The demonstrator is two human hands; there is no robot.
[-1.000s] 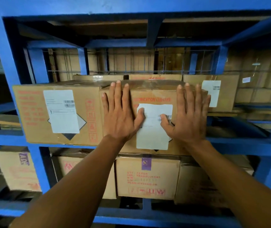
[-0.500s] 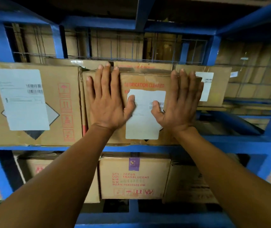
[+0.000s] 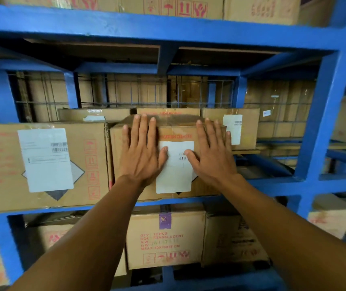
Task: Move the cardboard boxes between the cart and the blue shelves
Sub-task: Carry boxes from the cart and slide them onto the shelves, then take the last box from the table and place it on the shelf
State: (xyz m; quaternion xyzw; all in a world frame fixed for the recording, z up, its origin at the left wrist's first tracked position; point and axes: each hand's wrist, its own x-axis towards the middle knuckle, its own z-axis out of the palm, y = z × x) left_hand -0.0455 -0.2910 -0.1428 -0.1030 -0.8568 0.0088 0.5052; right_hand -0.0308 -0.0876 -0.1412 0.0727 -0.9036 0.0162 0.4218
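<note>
A cardboard box [image 3: 176, 131] with a white label and red print sits on the middle level of the blue shelves [image 3: 319, 143]. My left hand [image 3: 141, 153] presses flat on the left half of its front face, fingers straight and pointing up. My right hand [image 3: 212, 153] presses flat on the right half, thumb on the label. The box's front stands slightly behind that of the larger labelled box [image 3: 42, 164] to its left. The cart is out of view.
More boxes stand behind on the same level, one with a white label [image 3: 241, 129] at the right. The lower level holds a box [image 3: 165, 236] printed in red. Boxes fill the top level. A blue upright [image 3: 2, 97] stands at the left, wire mesh at the back.
The box has slid deeper into the shelf under both flat hands. My view has tilted upward, showing the top level.
</note>
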